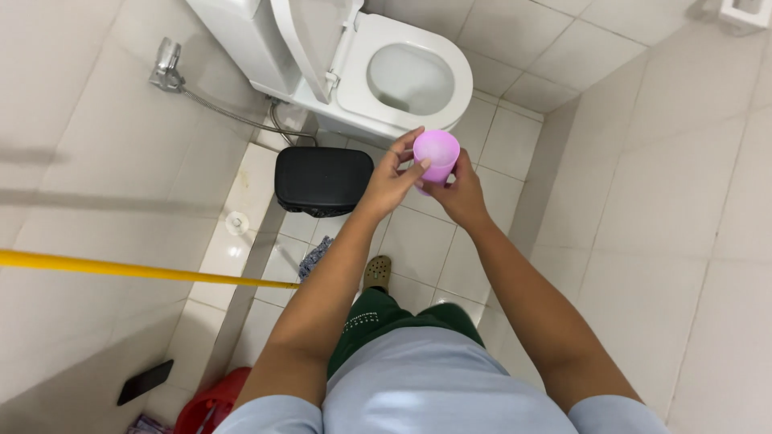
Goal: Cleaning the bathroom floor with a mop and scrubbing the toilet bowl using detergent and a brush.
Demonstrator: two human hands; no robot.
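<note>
I am gripping the pink cup at frame centre, upright below the toilet, right hand wrapping its base for support, left hand pinching the rim to steady it.

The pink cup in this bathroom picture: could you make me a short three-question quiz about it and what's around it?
1. True or false: both hands hold the pink cup.
2. What stands on the floor just left of the left hand? A) a black bin B) a blue bucket C) a wooden stool
3. Fill in: the toilet seat is ____ (up or down).

Key:
1. True: the left hand grips the rim and side, and the right hand holds it from below.
2. A, the black bin with its lid shut, beside the toilet.
3. Down; only the lid is raised against the tank.
</note>
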